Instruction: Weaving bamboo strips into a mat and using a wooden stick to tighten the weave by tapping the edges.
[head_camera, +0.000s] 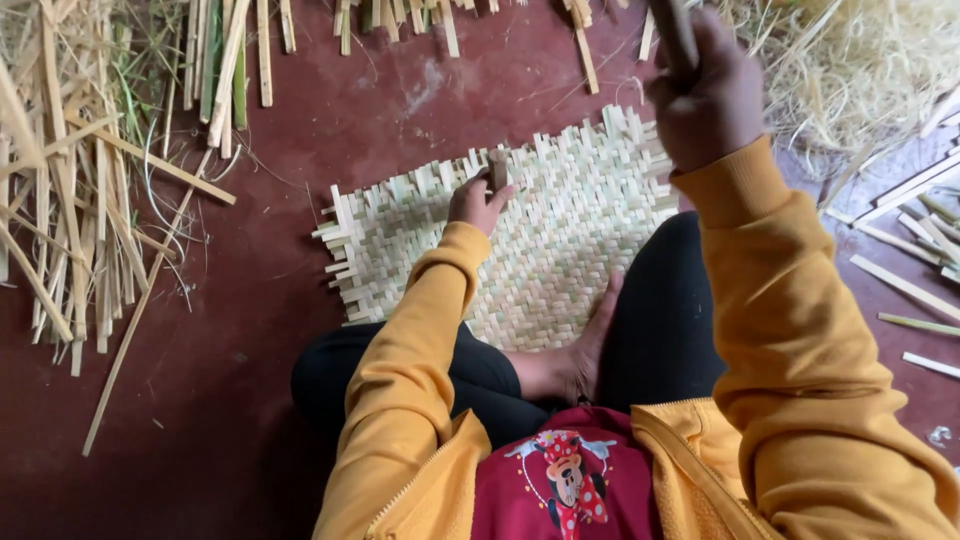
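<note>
Left hand (478, 203) pinched a small dark block (497, 168) upright on the woven mat (560, 240), right hand (708, 95) raised above the mat's far edge, fist closed round a dark handle (674, 35), mat flat on red floor (250, 300), strips (70, 200) heaped left, bare foot (575, 355) on the near edge

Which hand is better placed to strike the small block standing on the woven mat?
Probably the right hand: it is raised, gripping a dark tool. The left hand holds the block on the mat.
</note>
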